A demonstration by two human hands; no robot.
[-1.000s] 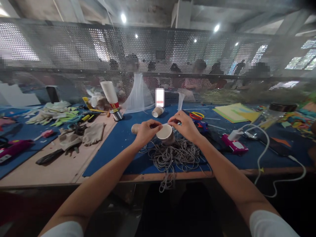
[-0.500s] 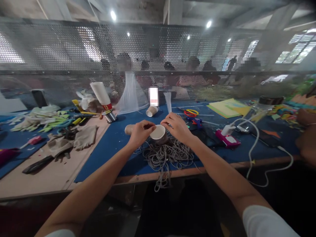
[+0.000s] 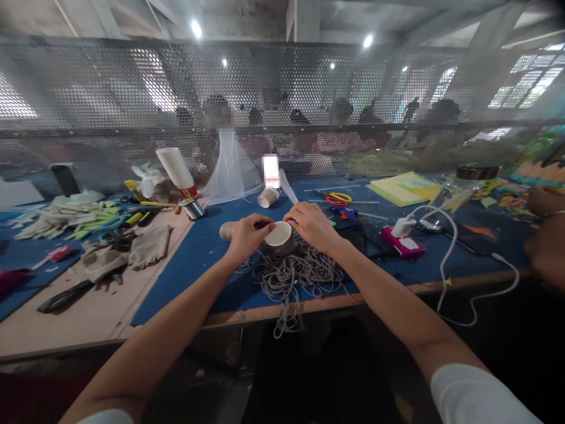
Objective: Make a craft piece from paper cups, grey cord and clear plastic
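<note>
A round paper cup with a white inside and a grey outside stands mouth up over a loose heap of grey cord. My left hand pinches at the cup's left rim, fingers closed. My right hand is closed at the rim's right side, and a bundle of thin clear strips sticks up from behind its fingers. Just left of my left hand lies a cord-wrapped roll. Another brown cup lies on its side farther back.
A stack of white cups leans at the back left, near gloves. Scissors, a blue glue gun, a pink power block and a white cable are on the right. A person's hand shows at the right edge.
The clear strips have tipped from nearly upright to leaning left. Both hands remain at the cup's rim. The whole view has shifted slightly.
</note>
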